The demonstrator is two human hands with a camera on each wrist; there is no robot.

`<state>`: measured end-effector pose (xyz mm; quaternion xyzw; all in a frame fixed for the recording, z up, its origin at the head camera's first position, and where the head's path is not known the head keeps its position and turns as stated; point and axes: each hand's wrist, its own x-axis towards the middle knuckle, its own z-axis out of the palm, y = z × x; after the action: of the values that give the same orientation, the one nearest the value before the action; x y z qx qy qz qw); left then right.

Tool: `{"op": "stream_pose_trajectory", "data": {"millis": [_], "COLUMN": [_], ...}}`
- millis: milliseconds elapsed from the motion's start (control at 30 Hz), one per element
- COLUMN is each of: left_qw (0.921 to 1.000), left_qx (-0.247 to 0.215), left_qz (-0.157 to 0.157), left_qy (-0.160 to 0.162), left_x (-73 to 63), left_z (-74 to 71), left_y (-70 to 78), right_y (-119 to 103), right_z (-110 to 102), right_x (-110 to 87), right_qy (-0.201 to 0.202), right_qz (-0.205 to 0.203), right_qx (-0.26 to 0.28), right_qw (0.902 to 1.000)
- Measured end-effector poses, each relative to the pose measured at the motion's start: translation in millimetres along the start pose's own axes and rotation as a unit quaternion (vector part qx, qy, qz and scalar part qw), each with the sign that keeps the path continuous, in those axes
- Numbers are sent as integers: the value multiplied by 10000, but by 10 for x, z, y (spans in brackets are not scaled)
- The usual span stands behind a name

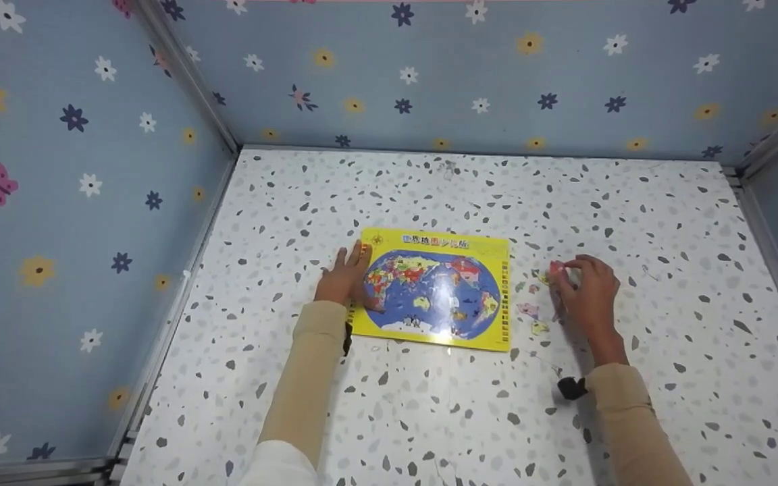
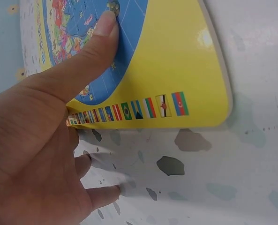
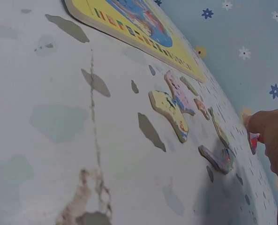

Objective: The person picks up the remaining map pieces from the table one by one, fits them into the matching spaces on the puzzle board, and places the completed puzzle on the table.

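A yellow-framed world map puzzle board (image 1: 490, 248) lies flat on the table. My left hand (image 1: 345, 277) rests at its left edge. In the left wrist view the thumb (image 2: 94, 44) presses straight on the blue map, while other fingers reach along the edge and onto the tabletop. Right of the board, my right hand (image 1: 595, 293) pinches a small red puzzle piece (image 1: 556, 268) between thumb and finger, just above the table. Loose pieces lie between this hand and the board, among them a yellow piece (image 3: 170, 112) and a pink piece (image 3: 178, 92).
A purple-grey curved piece (image 3: 217, 159) and a small orange piece (image 3: 201, 108) also lie on the speckled white table (image 1: 429, 418). Blue flowered panels (image 1: 443, 74) stand along the back and sides. Small flags line the board's edges.
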<state>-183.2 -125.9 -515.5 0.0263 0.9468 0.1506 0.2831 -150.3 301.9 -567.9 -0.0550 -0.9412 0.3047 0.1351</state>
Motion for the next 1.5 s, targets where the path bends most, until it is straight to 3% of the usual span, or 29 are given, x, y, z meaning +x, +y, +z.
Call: {"op": "stream_pose_trajectory", "data": {"millis": [1167,1500], "left_qw": [9999,9999], "left_qx": [-34,-13], "left_qz": [59,68], "left_qy": [86,111], "left_x": [0,-24], "left_z": [5,-3], "left_y": [-7,-5], "right_y": [-602,-654], "right_z": [242,349], "right_x": [108,105], "right_qy": [-367,-334], "right_qz": [-410,-917], "right_qx": [-183,72], "right_qw": [9983,9952]}}
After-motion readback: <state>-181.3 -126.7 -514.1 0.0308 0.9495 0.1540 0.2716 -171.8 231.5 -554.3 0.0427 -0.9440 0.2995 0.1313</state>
